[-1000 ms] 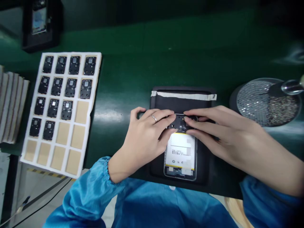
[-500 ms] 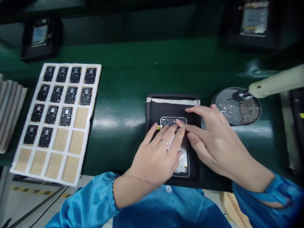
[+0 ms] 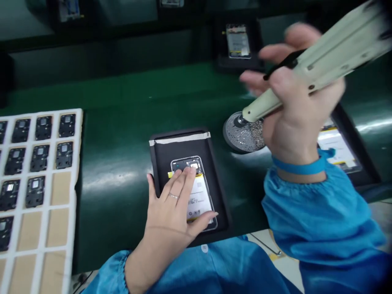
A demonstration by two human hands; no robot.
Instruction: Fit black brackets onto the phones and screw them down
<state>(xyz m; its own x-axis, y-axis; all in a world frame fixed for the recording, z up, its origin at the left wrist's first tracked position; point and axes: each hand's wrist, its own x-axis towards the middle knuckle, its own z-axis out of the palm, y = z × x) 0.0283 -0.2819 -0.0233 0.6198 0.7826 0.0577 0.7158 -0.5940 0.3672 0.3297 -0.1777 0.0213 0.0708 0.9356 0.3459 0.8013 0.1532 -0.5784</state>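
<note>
My left hand (image 3: 170, 208) lies spread over an opened phone (image 3: 199, 200), its fingertips on the dark module near the camera end. Part of the phone and its white battery shows beside the fingers. The phone rests in a black tray (image 3: 183, 149) with a white strip across the far end. My right hand (image 3: 294, 106), somewhat blurred, is loosely wrapped around a pale green electric screwdriver (image 3: 324, 57), the fingers curled behind it. The screwdriver's tip points down into a round screw dish (image 3: 234, 136), partly hidden by the hand.
On the left a white tray (image 3: 78, 171) holds several black phone modules in tan compartments. Another opened phone (image 3: 339, 149) lies in a black tray at the right. Beyond the green table (image 3: 116, 122), more opened phones (image 3: 239, 41) sit in black holders.
My right hand has left the phone and moved up and right to the screwdriver. My left hand has stayed on the phone, thumb now spread. The view has shifted to the right.
</note>
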